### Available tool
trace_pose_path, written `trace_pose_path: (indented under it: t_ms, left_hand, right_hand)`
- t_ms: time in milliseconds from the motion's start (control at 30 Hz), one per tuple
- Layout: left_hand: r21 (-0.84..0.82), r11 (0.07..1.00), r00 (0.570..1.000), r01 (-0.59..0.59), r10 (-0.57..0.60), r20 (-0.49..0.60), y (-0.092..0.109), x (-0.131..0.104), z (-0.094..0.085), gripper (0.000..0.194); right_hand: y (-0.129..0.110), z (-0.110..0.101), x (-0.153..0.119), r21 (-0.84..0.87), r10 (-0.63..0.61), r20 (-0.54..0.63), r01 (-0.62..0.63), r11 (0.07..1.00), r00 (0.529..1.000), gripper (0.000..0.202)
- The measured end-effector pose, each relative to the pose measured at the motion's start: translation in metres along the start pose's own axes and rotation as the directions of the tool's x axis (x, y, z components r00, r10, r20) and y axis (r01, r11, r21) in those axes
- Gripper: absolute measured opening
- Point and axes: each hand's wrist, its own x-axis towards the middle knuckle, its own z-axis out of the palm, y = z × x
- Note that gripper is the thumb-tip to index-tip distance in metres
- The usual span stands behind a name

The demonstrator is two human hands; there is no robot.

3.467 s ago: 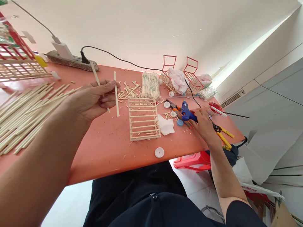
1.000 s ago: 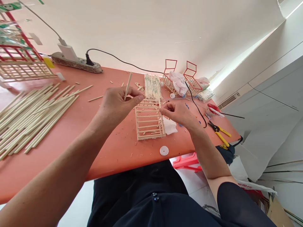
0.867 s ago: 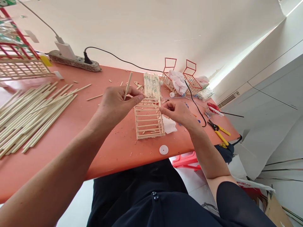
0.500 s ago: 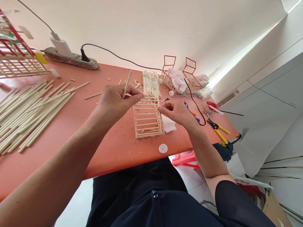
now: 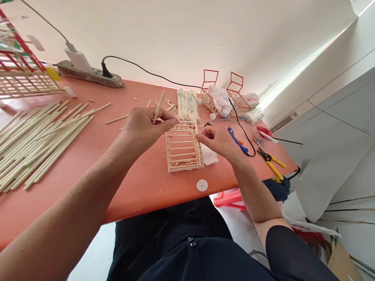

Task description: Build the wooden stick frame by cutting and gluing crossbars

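A small ladder-like frame of pale wooden sticks (image 5: 182, 148) lies on the orange table. At its upper left, my left hand (image 5: 148, 123) is closed around a short wooden stick (image 5: 159, 106) that points up between thumb and fingers. The left fingertips are at the frame's far end. My right hand (image 5: 215, 138) pinches a long thin stick (image 5: 197, 128) along the frame's right side, thumb and forefinger touching it. Small offcuts lie inside the frame near its front edge. A white tissue (image 5: 208, 155) sits beside the frame, partly beneath my right hand.
Loose sticks (image 5: 43, 144) cover the table's left side. Behind are a power strip (image 5: 90, 73), a bundle of sticks (image 5: 187, 105) and a basket-like stick model (image 5: 208, 102). A blue glue gun (image 5: 236, 139), red cup (image 5: 263, 133) and yellow-handled pliers (image 5: 274, 167) stand right.
The view has shifted slightly. My right hand has moved a little, and more of the blue glue gun shows beside it. Both hands keep their holds.
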Motion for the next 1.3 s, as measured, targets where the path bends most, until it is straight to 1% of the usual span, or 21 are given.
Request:
trace_pose_path:
  t_ms: [100,267,500,700,800,933,1033,1100,1200,1300]
  left_hand:
    - [0.029,0.999,1.000,0.018,-0.018,0.012,-0.002,0.000,0.000,0.021]
    - [0.024,0.999,0.999,0.037,-0.037,-0.005,0.000,0.002,0.000,0.022]
    - [0.008,1.000,1.000,0.018,-0.018,-0.001,-0.002,0.003,0.001,0.020]
    - [0.013,1.000,1.000,0.014,-0.014,0.007,-0.002,0.003,0.001,0.020]
    - [0.016,1.000,1.000,0.020,-0.021,0.009,-0.001,0.003,0.001,0.021]
    - [0.022,0.999,0.999,0.032,-0.032,0.002,0.000,0.003,0.001,0.021]
    - [0.030,0.999,0.999,0.037,-0.037,0.001,0.000,0.002,0.001,0.021]
    - [0.040,0.999,0.999,0.032,-0.032,0.006,0.000,0.001,0.001,0.023]
    - [0.072,0.997,1.000,0.007,-0.007,0.006,0.000,0.000,0.002,0.022]
    - [0.098,0.995,1.000,-0.005,0.005,-0.003,-0.001,0.000,0.002,0.021]
  right_hand:
    - [0.001,0.000,0.000,0.001,-0.003,0.001,0.003,1.000,1.000,0.042]
    - [0.002,0.000,-0.001,-0.020,-0.014,-0.002,0.014,1.000,1.000,0.038]
    - [-0.004,-0.001,-0.003,-0.104,-0.059,0.011,0.060,0.993,0.998,0.033]
    - [-0.010,0.001,-0.006,-0.186,-0.055,-0.004,0.053,0.981,0.998,0.028]
    - [-0.012,0.001,-0.007,-0.217,-0.065,-0.036,0.056,0.975,0.997,0.026]
    - [-0.015,-0.001,-0.012,-0.249,-0.076,-0.122,0.043,0.967,0.990,0.027]
    - [-0.016,-0.001,-0.018,-0.256,-0.104,-0.168,0.058,0.965,0.980,0.023]
    - [-0.016,0.001,-0.021,-0.274,-0.125,-0.190,0.070,0.959,0.974,0.024]
    - [-0.015,0.005,-0.023,-0.308,-0.149,-0.191,0.084,0.948,0.970,0.030]
    - [-0.012,0.009,-0.021,-0.344,-0.139,-0.157,0.078,0.936,0.978,0.033]
